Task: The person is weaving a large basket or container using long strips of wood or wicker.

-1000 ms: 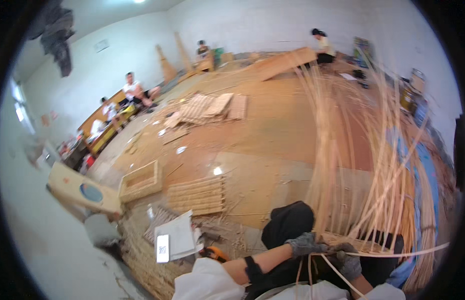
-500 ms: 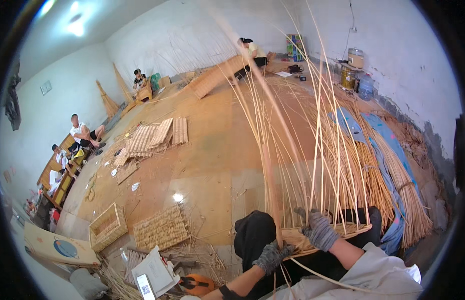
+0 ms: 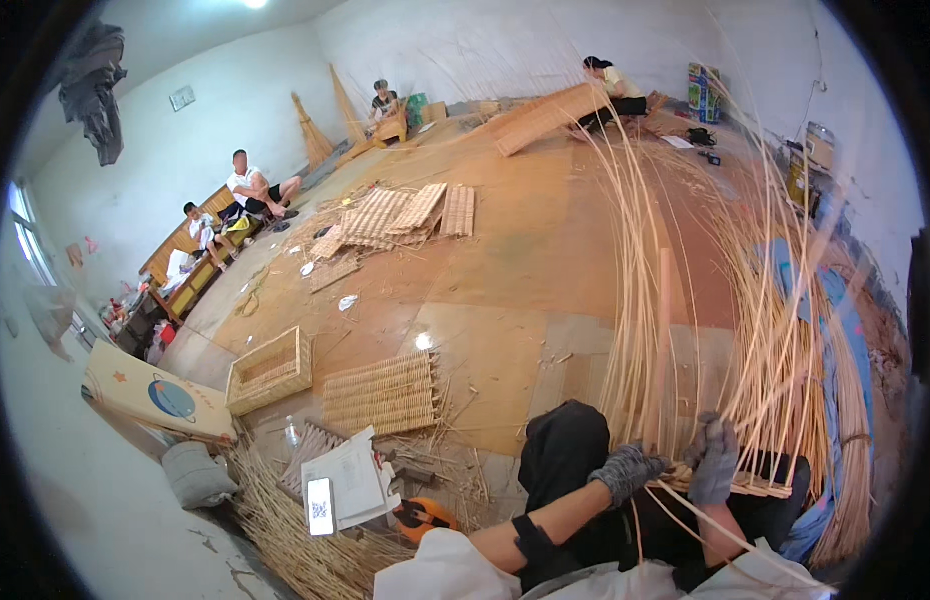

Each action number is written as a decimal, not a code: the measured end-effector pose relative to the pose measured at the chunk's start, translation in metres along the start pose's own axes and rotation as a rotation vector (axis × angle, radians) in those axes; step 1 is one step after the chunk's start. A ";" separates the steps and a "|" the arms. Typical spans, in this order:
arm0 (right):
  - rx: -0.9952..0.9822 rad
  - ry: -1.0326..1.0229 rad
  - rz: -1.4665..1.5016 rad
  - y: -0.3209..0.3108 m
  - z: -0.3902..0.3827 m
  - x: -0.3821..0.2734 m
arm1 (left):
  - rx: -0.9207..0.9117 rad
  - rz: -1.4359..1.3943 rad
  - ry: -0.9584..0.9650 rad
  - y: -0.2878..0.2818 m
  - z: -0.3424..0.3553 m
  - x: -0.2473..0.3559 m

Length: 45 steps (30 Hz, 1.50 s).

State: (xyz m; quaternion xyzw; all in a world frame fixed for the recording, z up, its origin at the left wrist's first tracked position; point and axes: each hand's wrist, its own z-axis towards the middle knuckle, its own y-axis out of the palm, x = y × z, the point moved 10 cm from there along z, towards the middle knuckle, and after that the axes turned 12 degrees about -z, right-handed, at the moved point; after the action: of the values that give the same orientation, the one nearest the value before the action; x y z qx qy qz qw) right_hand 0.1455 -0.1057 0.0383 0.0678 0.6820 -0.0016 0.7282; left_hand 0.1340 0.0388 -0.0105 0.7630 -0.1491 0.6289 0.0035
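In the head view my left hand (image 3: 625, 473), in a grey knit glove, grips the near left end of a woven cane piece (image 3: 760, 485) resting across my dark-trousered legs. My right hand (image 3: 712, 462), gloved alike, is just to its right and raised among the stakes, its fingers curled round pale canes (image 3: 750, 400); exactly which ones is unclear. Long stakes rise from the piece and fan upward, and a wider upright strip (image 3: 663, 330) stands among them. Loose strands trail toward my body.
Woven mats (image 3: 380, 390), a rectangular basket (image 3: 270, 372), a phone (image 3: 319, 507), papers and an orange-black tool (image 3: 425, 518) lie left. Cane bundles (image 3: 850, 440) lie right on blue cloth. Stacked panels (image 3: 405, 210) lie ahead; several other people (image 3: 610, 90) sit along the walls.
My right hand has risen beside the stakes and is more upright; my left hand still grips the piece's end. The view swung right, then back, and the tall canes swayed.
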 end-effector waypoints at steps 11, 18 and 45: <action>-0.649 -0.518 -1.393 0.066 0.016 -0.014 | 0.001 0.241 0.132 -0.014 0.006 -0.011; -1.088 -0.285 -1.580 0.061 0.017 0.007 | 0.124 -0.176 -0.052 -0.018 0.001 0.000; -0.544 -0.750 -1.489 0.054 -0.105 -0.007 | -0.228 -0.685 -0.246 -0.005 -0.053 -0.073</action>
State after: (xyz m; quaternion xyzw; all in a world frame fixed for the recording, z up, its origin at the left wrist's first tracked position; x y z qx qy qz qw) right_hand 0.0462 -0.0423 0.0437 -0.5760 0.2412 -0.3359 0.7051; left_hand 0.0722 0.0703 -0.0688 0.8331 0.0464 0.4743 0.2806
